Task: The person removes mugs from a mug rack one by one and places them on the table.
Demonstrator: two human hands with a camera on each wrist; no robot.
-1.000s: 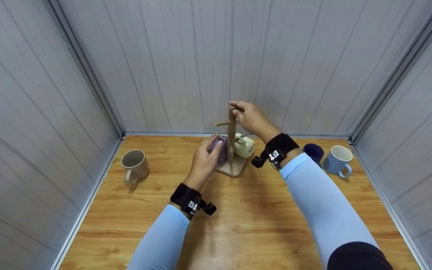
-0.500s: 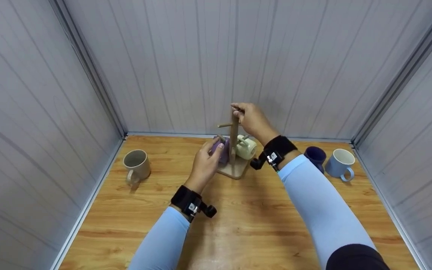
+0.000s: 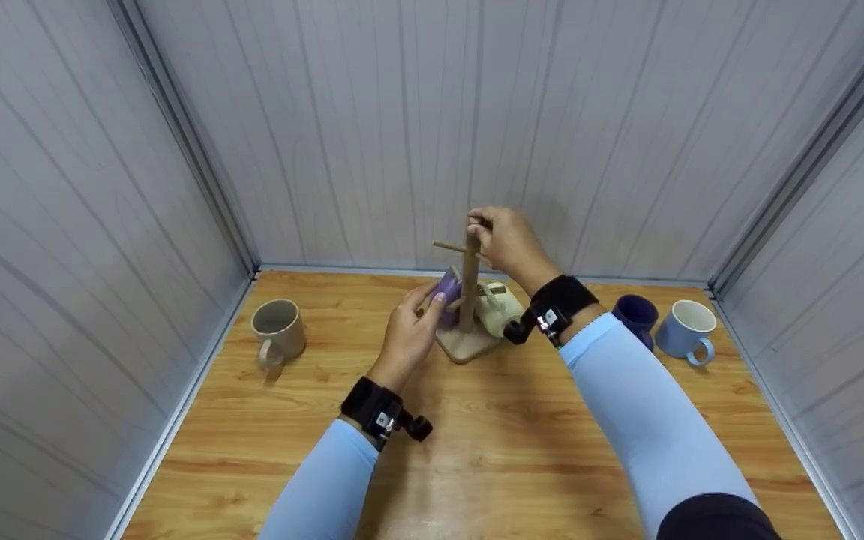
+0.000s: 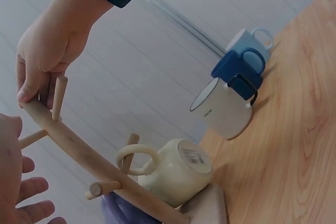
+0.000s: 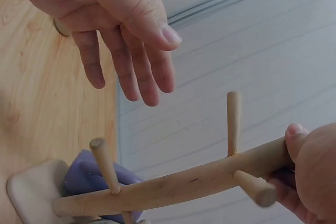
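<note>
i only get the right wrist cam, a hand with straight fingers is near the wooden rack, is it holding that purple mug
Observer: No. In the head view the left hand is open beside the purple mug, which hangs on the mug rack.
Operator: anything else on the rack
Observer: A cream mug hangs by its handle on a lower peg.
Operator: more mugs around
Observer: Yes: a beige mug at the table's left, a navy mug and a light blue mug at its right.
</note>
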